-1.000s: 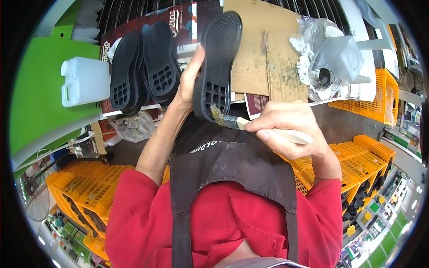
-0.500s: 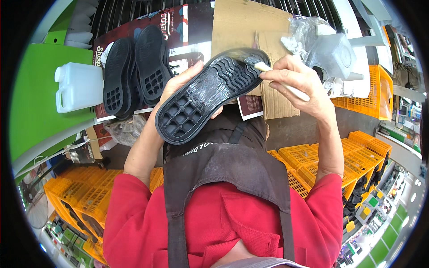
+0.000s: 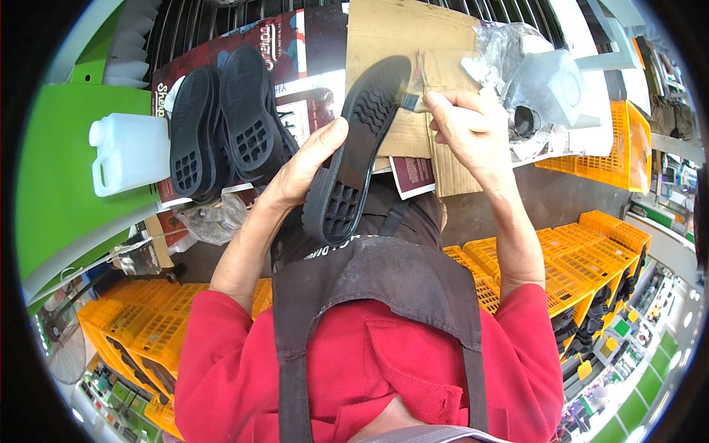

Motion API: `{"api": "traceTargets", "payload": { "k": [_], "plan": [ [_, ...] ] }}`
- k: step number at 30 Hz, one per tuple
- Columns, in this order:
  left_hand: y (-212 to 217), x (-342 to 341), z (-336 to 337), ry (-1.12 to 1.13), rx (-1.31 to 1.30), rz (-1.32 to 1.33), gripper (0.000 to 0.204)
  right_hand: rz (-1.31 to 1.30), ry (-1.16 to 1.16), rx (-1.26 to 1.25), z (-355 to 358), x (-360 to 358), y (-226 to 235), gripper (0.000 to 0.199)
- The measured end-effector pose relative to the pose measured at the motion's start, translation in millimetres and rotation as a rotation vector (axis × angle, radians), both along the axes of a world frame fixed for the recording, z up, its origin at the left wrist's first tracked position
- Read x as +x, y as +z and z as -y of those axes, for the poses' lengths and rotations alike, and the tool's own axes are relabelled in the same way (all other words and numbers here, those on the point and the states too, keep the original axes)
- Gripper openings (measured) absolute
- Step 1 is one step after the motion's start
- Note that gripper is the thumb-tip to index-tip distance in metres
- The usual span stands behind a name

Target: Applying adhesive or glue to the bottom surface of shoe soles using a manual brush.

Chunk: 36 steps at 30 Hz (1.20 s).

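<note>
My left hand [image 3: 314,159] grips a black shoe sole [image 3: 356,151] by its left edge, thumb on the rim. The sole is tilted, its inner face with wavy ribs at the top and square hollows at the heel toward me. In my right hand [image 3: 469,133], closed fingers pinch a small flat brush [image 3: 413,102]. Its bristles are at the sole's right edge, near the toe end; whether they touch I cannot tell. More black soles [image 3: 255,111] lie stacked in two piles to the left.
A white plastic jug [image 3: 131,153] stands on the green surface [image 3: 55,170] at left. Cardboard [image 3: 391,33] lies under the work. A cut-open translucent container [image 3: 546,88] and crumpled plastic [image 3: 498,55] sit at right. Orange crates [image 3: 569,262] stand on both sides behind me.
The sole has been turned, so its inner face is seen more edge-on. The brush has moved off the inner face to the right edge, and my right hand has shifted left.
</note>
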<state>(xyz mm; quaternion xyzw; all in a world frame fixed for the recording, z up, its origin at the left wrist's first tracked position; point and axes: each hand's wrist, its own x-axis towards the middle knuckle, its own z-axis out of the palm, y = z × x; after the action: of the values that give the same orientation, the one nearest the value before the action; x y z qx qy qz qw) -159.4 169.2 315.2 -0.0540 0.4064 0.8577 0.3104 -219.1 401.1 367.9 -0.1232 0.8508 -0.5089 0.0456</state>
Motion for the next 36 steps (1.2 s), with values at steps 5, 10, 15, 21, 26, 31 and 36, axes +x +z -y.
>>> {"api": "traceTargets", "payload": {
  "k": [5, 10, 15, 21, 26, 31, 36],
  "plan": [
    [7.3, -2.1, -1.8, 0.014, -0.289, -0.222, 0.053, 0.373, -0.054, -0.161, 10.0, 5.1, 13.1, 0.03],
    [13.6, 0.6, -6.0, 0.231, -0.223, -0.03, 0.056, 0.45, 0.091, -0.44, -1.7, 2.1, 20.7, 0.029],
    [-7.8, -4.0, 0.0, 0.201, -0.003, 0.01, 0.062, -0.528, 0.327, 0.157, -2.9, -9.9, -0.2, 0.019],
    [-11.5, -6.7, 3.3, 0.273, 0.121, 0.136, 0.062, -0.394, 0.709, -0.134, 8.9, 26.9, 6.2, 0.02],
    [-3.8, -5.8, 0.7, 0.117, 0.13, 0.093, 0.061, 0.416, 0.254, -0.325, -10.0, -14.0, -9.9, 0.021],
    [-2.2, -6.2, 1.4, 0.234, 0.11, 0.169, 0.061, -0.382, 0.442, 0.27, -25.5, -19.6, -20.9, 0.029],
    [12.6, -11.7, 2.9, 0.222, 0.202, 0.377, 0.051, -0.207, 0.851, 0.072, -8.6, 8.1, 2.3, 0.032]
  ]
}}
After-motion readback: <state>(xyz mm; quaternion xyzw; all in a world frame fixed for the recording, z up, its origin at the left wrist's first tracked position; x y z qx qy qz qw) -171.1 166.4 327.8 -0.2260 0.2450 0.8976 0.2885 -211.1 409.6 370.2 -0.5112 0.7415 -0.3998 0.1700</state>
